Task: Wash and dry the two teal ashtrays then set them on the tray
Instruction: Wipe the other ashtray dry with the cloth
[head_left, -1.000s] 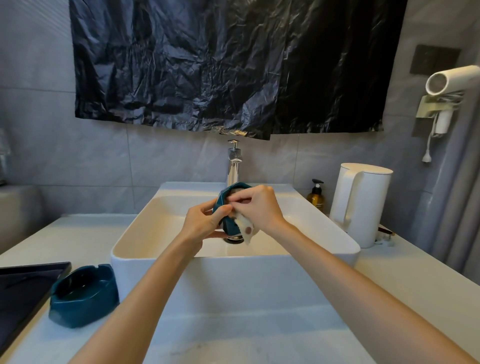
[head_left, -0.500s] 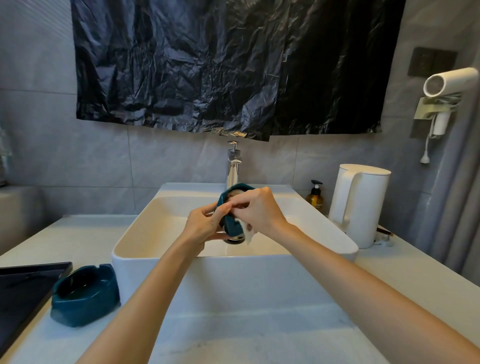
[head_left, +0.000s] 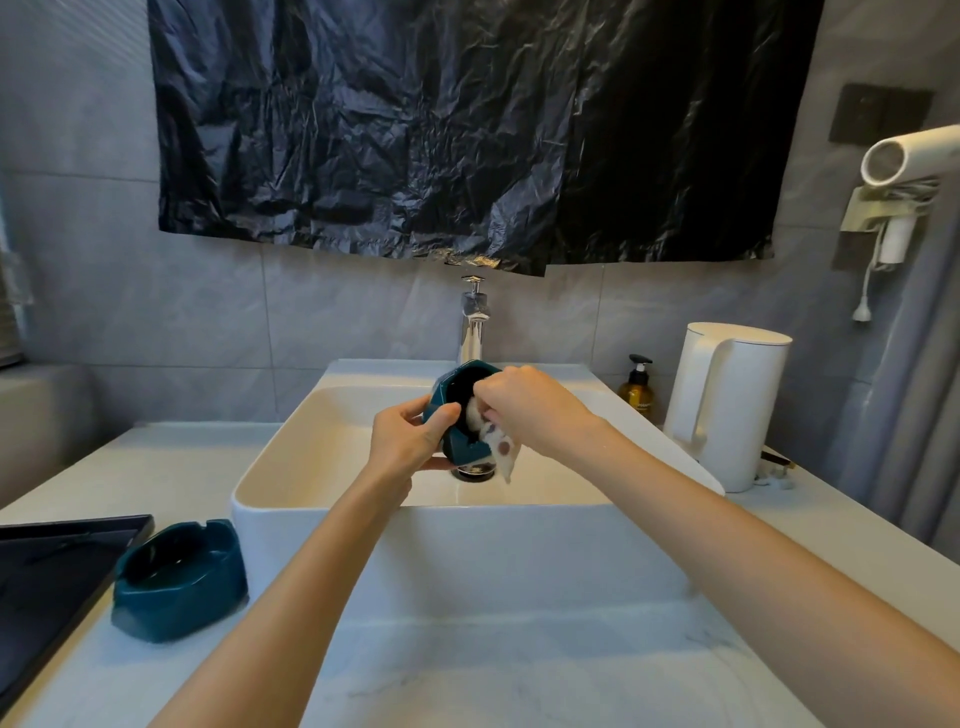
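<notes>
**Wiping the inside of 1 ashtray over the sink**

At the far left the dark tray (head_left: 62, 561) lies on the bench (head_left: 467, 665) with nothing on it in the part that shows. Just beside its right edge, 1 teal ashtray (head_left: 179, 579) sits upright on the bench, apart from both hands. Over the white sink (head_left: 322, 457), the left hand (head_left: 410, 439) grips the second teal ashtray (head_left: 457, 415) by its outer wall, tipped on edge so its hollow faces right, just in front of the tap (head_left: 474, 322). The right hand (head_left: 524, 402) is closed on a pale spotted cloth (head_left: 493, 441) and presses it into that hollow. No running water is visible, so this reads as the wiping or drying step for 1 of 2 ashtrays. Next, by my reckoning, this ashtray goes left onto the tray, which calls for a firm hold on wet ceramic.
</notes>
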